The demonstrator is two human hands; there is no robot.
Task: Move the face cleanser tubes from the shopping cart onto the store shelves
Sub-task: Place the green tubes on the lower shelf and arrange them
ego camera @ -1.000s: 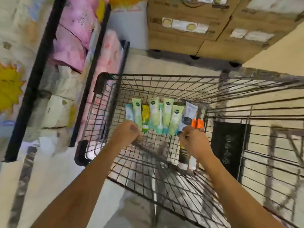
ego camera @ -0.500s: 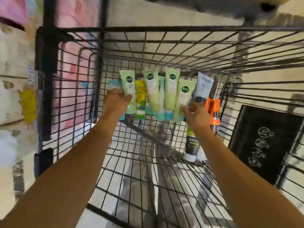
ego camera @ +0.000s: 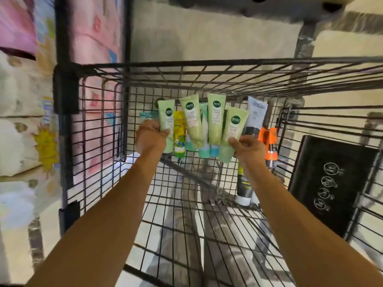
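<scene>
While left hand [ego camera: 152, 137] grips leftmost pale-green plastic tube [ego camera: 166, 121], right hand [ego camera: 247, 147] pinches rightmost pale-green tube [ego camera: 233, 129] in black wire cart [ego camera: 186, 67]: judged pick-up step; next, lift clear.

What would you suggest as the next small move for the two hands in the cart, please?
Probably lift both tubes up out of the shopping cart: the left hand grips the leftmost green tube and the right hand pinches the rightmost green tube, both leaning on the far wall.

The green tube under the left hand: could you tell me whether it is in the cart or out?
In the cart: the left hand grips the green tube against its far wall, below the rim.
</scene>
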